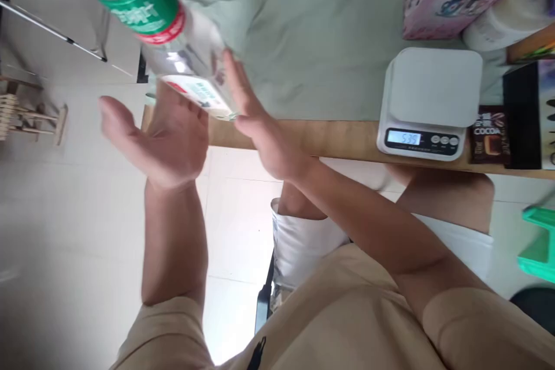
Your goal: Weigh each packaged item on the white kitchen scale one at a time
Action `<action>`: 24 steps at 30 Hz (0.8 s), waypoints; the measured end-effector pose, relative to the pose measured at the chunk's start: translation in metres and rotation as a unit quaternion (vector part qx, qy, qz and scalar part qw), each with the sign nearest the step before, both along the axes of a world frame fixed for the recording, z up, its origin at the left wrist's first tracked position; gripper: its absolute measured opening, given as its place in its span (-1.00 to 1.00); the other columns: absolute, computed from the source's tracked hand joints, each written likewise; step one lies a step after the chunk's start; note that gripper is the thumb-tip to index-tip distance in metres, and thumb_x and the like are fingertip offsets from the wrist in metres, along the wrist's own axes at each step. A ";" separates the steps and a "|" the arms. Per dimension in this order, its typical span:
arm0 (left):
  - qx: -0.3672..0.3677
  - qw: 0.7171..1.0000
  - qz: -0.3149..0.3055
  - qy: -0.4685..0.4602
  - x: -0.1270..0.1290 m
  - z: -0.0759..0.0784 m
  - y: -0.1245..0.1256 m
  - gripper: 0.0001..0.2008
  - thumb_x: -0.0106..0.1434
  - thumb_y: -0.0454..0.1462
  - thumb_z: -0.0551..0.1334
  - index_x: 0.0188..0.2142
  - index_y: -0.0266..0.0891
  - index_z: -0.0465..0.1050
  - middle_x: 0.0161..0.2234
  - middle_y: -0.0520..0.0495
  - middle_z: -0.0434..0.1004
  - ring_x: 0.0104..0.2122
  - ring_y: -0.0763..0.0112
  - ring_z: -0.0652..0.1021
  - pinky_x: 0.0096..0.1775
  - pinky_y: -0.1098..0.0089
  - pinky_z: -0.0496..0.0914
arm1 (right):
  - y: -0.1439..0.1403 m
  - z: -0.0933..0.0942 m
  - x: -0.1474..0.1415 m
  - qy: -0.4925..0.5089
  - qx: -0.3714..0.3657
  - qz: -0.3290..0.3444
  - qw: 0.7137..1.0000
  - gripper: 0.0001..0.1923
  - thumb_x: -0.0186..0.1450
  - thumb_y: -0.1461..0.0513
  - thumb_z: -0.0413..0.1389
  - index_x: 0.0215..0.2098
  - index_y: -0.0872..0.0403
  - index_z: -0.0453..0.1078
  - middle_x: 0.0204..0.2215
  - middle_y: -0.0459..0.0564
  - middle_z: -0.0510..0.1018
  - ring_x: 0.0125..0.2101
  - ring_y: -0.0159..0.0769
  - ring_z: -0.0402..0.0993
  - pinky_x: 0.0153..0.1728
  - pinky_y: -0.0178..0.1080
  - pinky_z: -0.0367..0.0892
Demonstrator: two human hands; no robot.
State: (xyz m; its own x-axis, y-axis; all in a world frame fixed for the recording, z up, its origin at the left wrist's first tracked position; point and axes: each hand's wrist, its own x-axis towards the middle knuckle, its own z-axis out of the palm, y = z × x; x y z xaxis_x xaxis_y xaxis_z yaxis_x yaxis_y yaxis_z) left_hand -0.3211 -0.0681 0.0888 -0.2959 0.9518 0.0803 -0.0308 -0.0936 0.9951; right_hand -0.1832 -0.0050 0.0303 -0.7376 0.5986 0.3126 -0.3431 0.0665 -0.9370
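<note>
Holding both palms spread, we have the left hand (167, 139) and right hand (255, 121) flanking a clear water bottle (165, 29) with a green label, tilted at the table's (338, 139) left end. Fingers touch it; neither hand grips. Far right sits a white kitchen scale (429, 101), display lit.

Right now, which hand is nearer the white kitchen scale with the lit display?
Right. The right hand is open beside the clear plastic bottle, left of the white kitchen scale; the left hand lies farther left still.
</note>
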 end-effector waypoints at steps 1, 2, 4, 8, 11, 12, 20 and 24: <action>-0.020 1.000 0.008 0.000 -0.021 0.000 -0.011 -0.06 -0.27 0.52 0.43 -0.09 -0.03 0.65 0.03 -0.06 0.66 0.50 -0.17 0.26 0.46 -0.20 0.26 | -0.004 -0.006 -0.021 -0.016 -0.016 0.023 0.999 -0.02 0.40 -0.12 -0.08 0.65 0.07 -0.24 0.67 -0.22 -0.19 0.67 -0.23 -0.63 0.71 0.03 -0.49; -0.032 0.999 0.028 -0.002 -0.038 -0.003 -0.020 -0.07 -0.30 0.52 0.44 -0.12 -0.02 0.65 0.03 -0.06 0.67 0.49 -0.17 0.26 0.44 -0.21 0.26 | -0.007 -0.012 -0.040 -0.030 -0.034 0.042 0.998 -0.01 0.38 -0.10 -0.03 0.65 0.02 -0.24 0.66 -0.27 -0.18 0.67 -0.20 -0.63 0.71 0.09 -0.46; -0.044 0.997 0.066 -0.003 -0.063 -0.011 -0.032 -0.08 -0.39 0.52 0.47 -0.20 -0.01 0.67 0.02 -0.06 0.69 0.46 -0.18 0.30 0.42 -0.19 0.30 | -0.011 -0.025 -0.069 -0.039 -0.060 0.060 0.996 0.01 0.34 -0.06 0.08 0.65 -0.11 -0.19 0.65 -0.37 -0.15 0.68 -0.17 -0.60 0.70 0.17 -0.41; -0.053 0.992 0.116 -0.024 -0.084 -0.027 -0.037 -0.09 -0.48 0.52 0.49 -0.29 -0.02 0.67 0.04 -0.05 0.72 0.41 -0.24 0.38 0.43 -0.19 0.33 | -0.016 -0.042 -0.093 -0.051 -0.073 0.072 0.993 -0.02 0.34 -0.05 0.13 0.63 -0.21 -0.14 0.64 -0.42 -0.12 0.68 -0.14 -0.56 0.68 0.26 -0.39; -0.078 0.989 0.094 -0.079 -0.083 -0.025 -0.033 -0.16 -0.44 0.45 0.56 -0.31 -0.04 0.65 0.05 -0.02 0.71 0.44 -0.22 0.33 0.51 -0.11 0.25 | -0.017 -0.042 -0.095 -0.085 -0.065 0.081 0.991 -0.03 0.35 -0.02 0.11 0.63 -0.17 -0.16 0.65 -0.36 -0.17 0.68 -0.10 -0.58 0.67 0.31 -0.35; -0.086 0.987 0.100 -0.095 -0.081 -0.022 -0.032 -0.21 -0.31 0.45 0.54 -0.32 -0.05 0.63 0.03 -0.02 0.71 0.45 -0.16 0.33 0.53 -0.07 0.22 | -0.017 -0.041 -0.095 -0.093 -0.055 0.083 0.991 -0.04 0.36 -0.01 0.09 0.63 -0.16 -0.16 0.65 -0.36 -0.17 0.68 -0.08 -0.58 0.67 0.32 -0.33; -0.063 0.966 0.197 -0.156 -0.072 -0.028 -0.039 -0.26 0.47 0.36 -0.09 -0.05 -0.17 0.52 0.07 -0.02 0.64 0.39 0.23 0.42 0.48 0.20 0.29 | -0.025 -0.009 -0.071 -0.151 0.004 0.109 0.983 -0.20 0.51 -0.04 -0.10 0.64 -0.09 -0.17 0.63 -0.30 -0.01 0.67 -0.14 -0.63 0.70 0.19 -0.19; -0.039 0.920 0.388 -0.031 -0.055 -0.024 -0.043 -0.18 0.53 0.13 -0.56 0.05 -0.21 0.33 0.14 -0.07 0.51 0.42 0.32 0.37 0.53 0.22 0.15 | -0.035 0.021 0.010 -0.145 -0.047 0.075 0.985 -0.26 0.55 -0.20 -0.16 0.55 -0.07 0.11 0.55 -0.14 0.24 0.69 -0.24 -0.43 0.71 0.08 -0.18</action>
State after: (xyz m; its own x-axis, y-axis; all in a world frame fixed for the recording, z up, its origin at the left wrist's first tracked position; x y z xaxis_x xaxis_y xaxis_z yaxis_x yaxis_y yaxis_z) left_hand -0.3758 -0.1110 0.0652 -0.8906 0.4544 -0.0184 -0.0411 -0.0401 0.9984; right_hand -0.1733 -0.0395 0.0516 -0.8707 0.4913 0.0237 -0.0586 -0.0558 -0.9967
